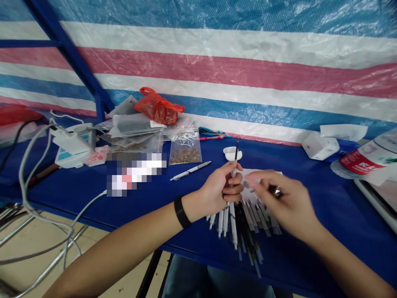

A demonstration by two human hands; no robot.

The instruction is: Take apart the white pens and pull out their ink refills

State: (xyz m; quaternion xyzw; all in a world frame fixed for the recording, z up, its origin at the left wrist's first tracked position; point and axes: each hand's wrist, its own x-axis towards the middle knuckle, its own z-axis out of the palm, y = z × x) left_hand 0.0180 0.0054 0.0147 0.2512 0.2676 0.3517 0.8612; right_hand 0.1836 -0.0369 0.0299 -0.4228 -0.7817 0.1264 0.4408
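Note:
My left hand is closed around a thin dark pen refill that sticks up from my fingers, its tip near a small white dish. My right hand hovers just to the right, blurred by motion, with thumb and forefinger pinched towards the left hand; whether anything is between them is unclear. Under both hands lies a fan of several white and dark pen tubes on the blue table. A black band circles my left wrist.
A white pen lies left of my hands. Farther left are clear bags of small parts, a red plastic bag, a white charger with cables. On the right sit a tissue pack and a labelled bottle.

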